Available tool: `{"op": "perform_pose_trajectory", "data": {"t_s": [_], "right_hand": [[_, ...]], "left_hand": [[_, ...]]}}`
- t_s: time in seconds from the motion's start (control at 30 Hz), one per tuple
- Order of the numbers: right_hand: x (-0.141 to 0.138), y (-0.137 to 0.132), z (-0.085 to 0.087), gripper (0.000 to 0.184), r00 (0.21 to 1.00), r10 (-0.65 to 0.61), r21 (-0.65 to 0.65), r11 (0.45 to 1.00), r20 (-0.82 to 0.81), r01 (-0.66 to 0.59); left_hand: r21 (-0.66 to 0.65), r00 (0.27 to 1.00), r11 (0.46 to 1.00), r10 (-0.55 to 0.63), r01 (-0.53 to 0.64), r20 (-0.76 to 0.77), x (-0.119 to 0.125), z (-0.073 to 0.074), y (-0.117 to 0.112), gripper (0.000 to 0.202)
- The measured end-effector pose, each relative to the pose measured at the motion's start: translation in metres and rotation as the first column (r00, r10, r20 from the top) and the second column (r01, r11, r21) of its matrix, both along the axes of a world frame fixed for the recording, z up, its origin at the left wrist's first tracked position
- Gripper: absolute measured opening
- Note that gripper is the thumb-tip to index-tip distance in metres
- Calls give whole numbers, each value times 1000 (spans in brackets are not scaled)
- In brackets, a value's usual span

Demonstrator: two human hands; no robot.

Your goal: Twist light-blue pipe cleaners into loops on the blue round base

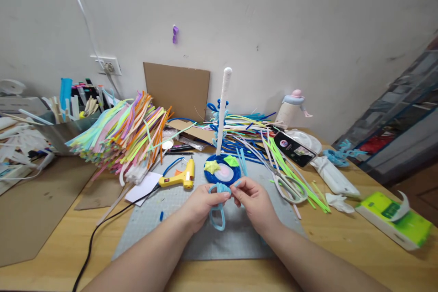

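Both hands meet over the grey cutting mat (147, 237). Between the fingers of my left hand (204, 203) is a light blue pipe cleaner (217, 219), bent into loops, one of which hangs below the thumb. My right hand (252, 198) pinches the same pipe cleaner at its right end. Just beyond the fingers lies a round dark blue fuzzy base (209, 176) with a yellow star (212, 166), a green star (232, 160) and a pink and white centre. A white wrapped stick (223, 109) rises behind it, with blue curled pipe cleaners around it.
A yellow glue gun (178, 178) lies left of the base, its black cord running to the front edge. Scissors (290, 187), a phone (294, 148) and green pipe cleaners (284, 164) lie to the right. A large pipe cleaner bundle (119, 132) and a tissue pack (393, 219) flank the mat.
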State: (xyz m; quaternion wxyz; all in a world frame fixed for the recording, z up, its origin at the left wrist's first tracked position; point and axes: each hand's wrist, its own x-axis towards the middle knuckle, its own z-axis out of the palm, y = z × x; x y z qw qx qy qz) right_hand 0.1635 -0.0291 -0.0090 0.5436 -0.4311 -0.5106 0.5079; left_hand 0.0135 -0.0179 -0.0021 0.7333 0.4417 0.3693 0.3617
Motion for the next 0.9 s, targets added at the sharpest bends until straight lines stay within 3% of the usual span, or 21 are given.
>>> {"op": "perform_pose_trajectory", "data": {"t_s": [0.13,0.3,0.4,0.6,0.8,0.9], "right_hand": [[3,-3,3,16,997,-19,71,997,75,14],[8,3,8,19,978,26,-52,998,-206,-37],[7,4,9,21,962,31,-163,984,-272,-78],[2,-2,11,15,856,206,-288,883,-475,-372],[6,-1,7,14,744,98,-434,759,-661,-486],[8,-1,8,15,727,89,-454,727,-681,-515]], "left_hand": [[47,997,996,71,-69,-32,2,3,-2,20],[104,991,985,135,-136,14,3,3,-1,20],[100,991,986,129,-131,24,3,1,0,20],[109,997,991,67,-72,47,3,2,-1,22],[92,997,994,52,-57,59,3,8,-2,25],[87,998,995,39,-43,42,3,8,-3,25]]}}
